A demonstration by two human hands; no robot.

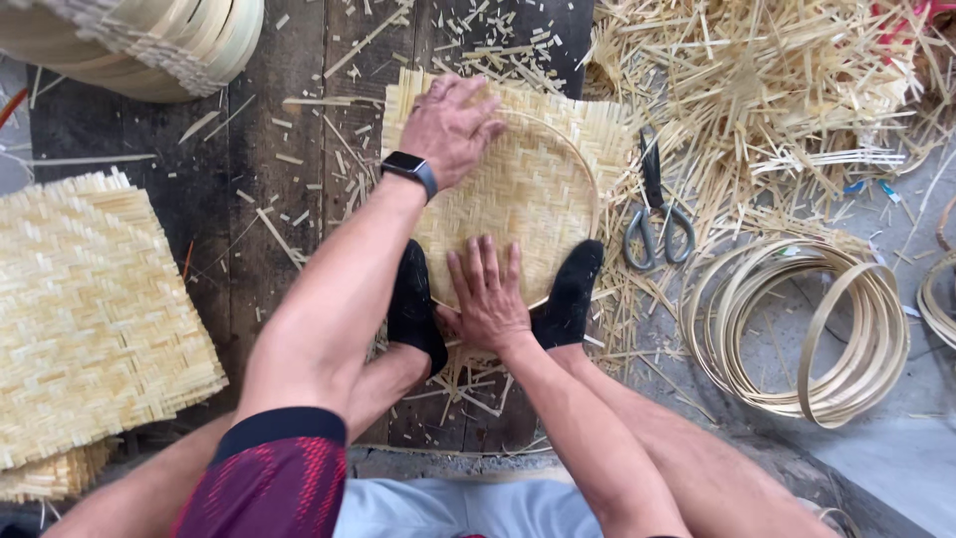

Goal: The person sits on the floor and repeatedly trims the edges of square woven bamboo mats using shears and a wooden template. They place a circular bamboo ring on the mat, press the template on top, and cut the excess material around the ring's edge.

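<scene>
A square woven bamboo mat lies on the dark wooden boards, pressed into a round bamboo hoop so that it dips like a shallow tray. My left hand, a dark watch on its wrist, presses flat on the far left rim. My right hand lies flat with fingers spread on the near rim. Two feet in black socks pin the near edge on either side of my right hand.
A stack of flat woven mats sits at left. Grey-handled scissors lie right of the tray. Loose bamboo hoops pile at right, more hoops at top left, cut strips heap at top right.
</scene>
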